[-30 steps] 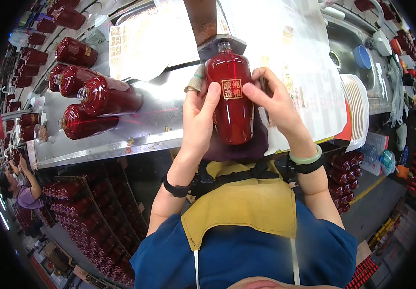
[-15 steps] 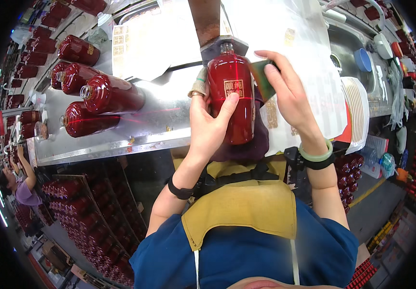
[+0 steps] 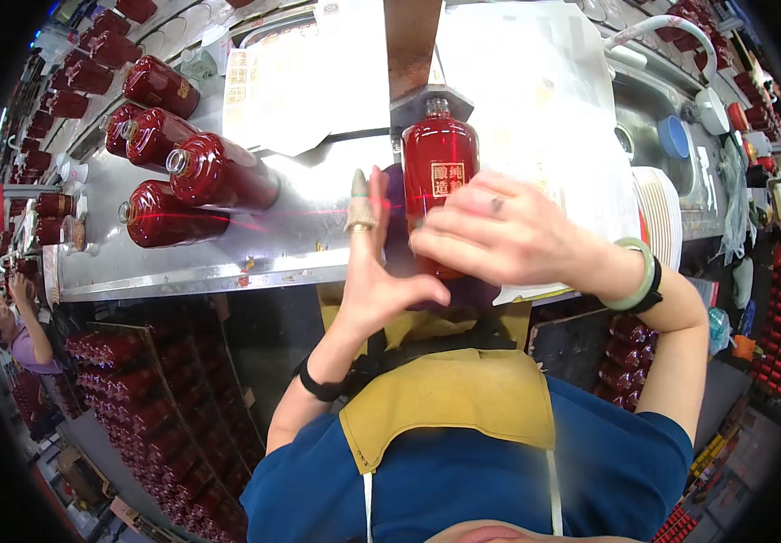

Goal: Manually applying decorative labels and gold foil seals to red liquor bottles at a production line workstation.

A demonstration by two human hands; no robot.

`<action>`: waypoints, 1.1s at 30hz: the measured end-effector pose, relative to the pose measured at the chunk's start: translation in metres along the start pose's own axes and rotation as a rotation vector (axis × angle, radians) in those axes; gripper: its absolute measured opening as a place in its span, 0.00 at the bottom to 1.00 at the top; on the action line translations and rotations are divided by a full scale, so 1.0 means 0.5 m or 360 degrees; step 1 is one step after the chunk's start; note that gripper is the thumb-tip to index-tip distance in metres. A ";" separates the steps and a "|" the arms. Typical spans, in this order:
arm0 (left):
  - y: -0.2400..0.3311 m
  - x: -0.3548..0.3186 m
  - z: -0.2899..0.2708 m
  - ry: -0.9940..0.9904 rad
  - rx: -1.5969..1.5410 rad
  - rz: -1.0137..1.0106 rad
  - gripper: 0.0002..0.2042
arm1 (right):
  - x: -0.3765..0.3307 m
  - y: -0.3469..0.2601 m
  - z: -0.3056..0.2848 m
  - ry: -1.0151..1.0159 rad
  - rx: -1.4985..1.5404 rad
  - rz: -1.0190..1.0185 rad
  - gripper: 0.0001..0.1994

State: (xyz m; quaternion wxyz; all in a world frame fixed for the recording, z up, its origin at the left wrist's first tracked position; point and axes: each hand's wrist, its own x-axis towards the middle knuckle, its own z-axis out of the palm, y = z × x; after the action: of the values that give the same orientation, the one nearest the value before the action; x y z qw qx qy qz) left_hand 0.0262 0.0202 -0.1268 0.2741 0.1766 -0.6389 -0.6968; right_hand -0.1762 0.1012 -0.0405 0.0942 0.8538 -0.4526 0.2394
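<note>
A deep-red glass bottle (image 3: 440, 149) lies on a dark purple cloth, its clear neck toward a metal stand and a gold square label on its upper face. My right hand (image 3: 504, 231) lies over the lower part of the bottle with bent fingers; the fingertips and anything inside them are hidden. To the left of the bottle, my left hand (image 3: 372, 267) is open, thumb and fingers apart and apart from the glass. A finger of it wears a pale wrapped cover with a greenish tip (image 3: 360, 204). The green flat scraper is not visible now.
Several red bottles (image 3: 228, 172) lie on the steel bench at left. Beyond the bottle rises a brown metal post (image 3: 410, 45). Sheets of gold labels (image 3: 238, 77) lie behind. A sink (image 3: 653, 118) is at right; stacked bottles (image 3: 128, 389) stand below; another person (image 3: 33, 348) is far left.
My left hand has let go of the bottle and opened to its left. My right hand has moved down and left across the bottle, and the green scraper has gone out of sight.
</note>
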 end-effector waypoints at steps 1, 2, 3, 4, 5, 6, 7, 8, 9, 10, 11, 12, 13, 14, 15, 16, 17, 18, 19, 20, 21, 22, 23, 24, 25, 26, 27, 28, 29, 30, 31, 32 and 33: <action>-0.004 -0.011 -0.008 0.0010 0.0148 0.0048 0.83 | 0.009 -0.014 -0.004 -0.0086 0.0221 0.0097 0.12; -0.014 -0.017 -0.015 -0.0030 0.0355 0.0144 0.83 | 0.017 -0.003 0.001 -0.0088 0.0218 0.0098 0.12; -0.009 -0.022 -0.009 -0.0019 0.0395 0.0121 0.84 | 0.029 0.027 0.012 -0.0091 0.0034 0.0179 0.12; -0.007 -0.022 0.001 -0.0032 0.0425 0.0108 0.84 | 0.040 0.062 0.021 -0.0098 -0.0171 0.0276 0.12; -0.018 -0.030 0.005 0.0001 0.0644 0.0135 0.84 | 0.062 0.103 0.023 0.0050 -0.0169 0.0339 0.11; -0.010 -0.026 0.008 -0.0004 0.0746 0.0199 0.81 | 0.070 0.135 0.014 0.0149 -0.0445 0.0337 0.12; -0.009 -0.028 0.012 0.0024 0.0824 0.0216 0.77 | 0.068 0.143 0.000 0.0109 -0.0515 0.0224 0.12; -0.010 -0.032 0.015 0.0054 0.0902 0.0233 0.74 | 0.063 0.147 -0.013 0.0068 -0.0584 0.0111 0.12; -0.017 -0.034 0.017 0.0046 0.0903 0.0239 0.74 | 0.042 0.129 0.006 0.0116 -0.0495 -0.0041 0.11; -0.027 -0.033 0.019 0.0102 0.0839 0.0224 0.70 | 0.012 0.091 0.028 0.0155 -0.0415 -0.0190 0.10; -0.033 -0.033 0.020 0.0181 0.0786 0.0201 0.66 | -0.008 0.053 0.032 0.0153 -0.0215 -0.0349 0.08; -0.034 -0.029 0.022 0.0206 0.0722 0.0272 0.60 | -0.015 0.051 0.031 0.0152 -0.0214 -0.0357 0.08; -0.034 -0.031 0.023 0.0227 0.0701 0.0240 0.59 | -0.020 0.051 0.030 0.0102 -0.0048 -0.0286 0.11; -0.033 -0.032 0.023 0.0250 0.0682 0.0207 0.58 | -0.023 0.052 0.032 0.0051 0.0119 -0.0215 0.13; -0.030 -0.027 0.025 0.0241 0.0730 0.0259 0.57 | -0.028 0.087 0.049 0.0332 0.0231 0.0107 0.16; -0.027 -0.025 0.024 0.0254 0.0784 0.0306 0.57 | -0.042 0.122 0.049 0.0401 -0.0043 0.0337 0.16; -0.027 -0.029 0.023 0.0272 0.0784 0.0252 0.56 | -0.046 0.141 0.022 0.0356 -0.0299 0.0329 0.15; -0.028 -0.029 0.023 0.0274 0.0791 0.0255 0.56 | -0.044 0.154 -0.003 0.0314 -0.0558 0.0319 0.14; -0.029 -0.028 0.023 0.0275 0.0842 0.0280 0.56 | -0.045 0.140 0.005 0.0338 -0.0530 0.0188 0.13; -0.028 -0.028 0.024 0.0273 0.0893 0.0306 0.56 | -0.053 0.113 0.031 0.0380 -0.0435 0.0019 0.13; -0.023 -0.026 0.029 0.0286 0.0883 0.0282 0.56 | -0.040 0.062 0.024 0.0242 -0.0222 -0.0063 0.13; -0.019 -0.027 0.035 0.0310 0.0873 0.0261 0.56 | -0.021 0.027 0.019 0.0100 -0.0008 -0.0156 0.12; -0.025 -0.027 0.037 0.0313 0.0899 0.0303 0.57 | -0.004 0.030 0.021 0.0103 -0.0015 -0.0150 0.12; -0.022 -0.026 0.041 0.0301 0.0901 0.0301 0.57 | 0.013 0.038 0.027 0.0068 -0.0070 -0.0040 0.11; -0.017 -0.028 0.044 0.0323 0.0961 0.0302 0.58 | 0.023 0.049 0.034 0.0034 -0.0123 0.0072 0.11; -0.014 -0.029 0.046 0.0343 0.1020 0.0304 0.58 | 0.025 0.087 0.041 0.0020 -0.0258 0.0353 0.10; -0.021 -0.029 0.042 0.0325 0.1056 0.0348 0.60 | 0.042 0.122 0.031 0.0101 -0.0436 0.0341 0.09; -0.020 -0.028 0.041 0.0317 0.1059 0.0353 0.60 | 0.059 0.144 0.010 0.0184 -0.0616 0.0328 0.09; -0.019 -0.028 0.042 0.0323 0.1055 0.0331 0.61 | 0.061 0.148 0.001 0.0233 -0.0874 0.0226 0.09; -0.019 -0.024 0.043 0.0307 0.1033 0.0321 0.61 | 0.052 0.138 0.000 0.0223 -0.0905 0.0248 0.09; -0.018 -0.021 0.048 0.0277 0.1013 0.0336 0.61 | 0.034 0.119 0.010 0.0265 -0.0799 0.0135 0.08; -0.015 -0.021 0.047 0.0293 0.1002 0.0323 0.60 | 0.015 0.096 0.023 0.0302 -0.0695 0.0025 0.07; -0.011 -0.022 0.049 0.0300 0.0980 0.0312 0.59 | -0.010 0.066 0.044 0.0326 -0.0478 -0.0016 0.07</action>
State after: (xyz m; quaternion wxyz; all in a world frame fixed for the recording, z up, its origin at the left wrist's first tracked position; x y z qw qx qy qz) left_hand 0.0193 0.0466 -0.1302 0.3314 0.2526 -0.8052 -0.4219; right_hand -0.1986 0.0775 -0.0641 0.2674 0.8036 -0.4670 0.2543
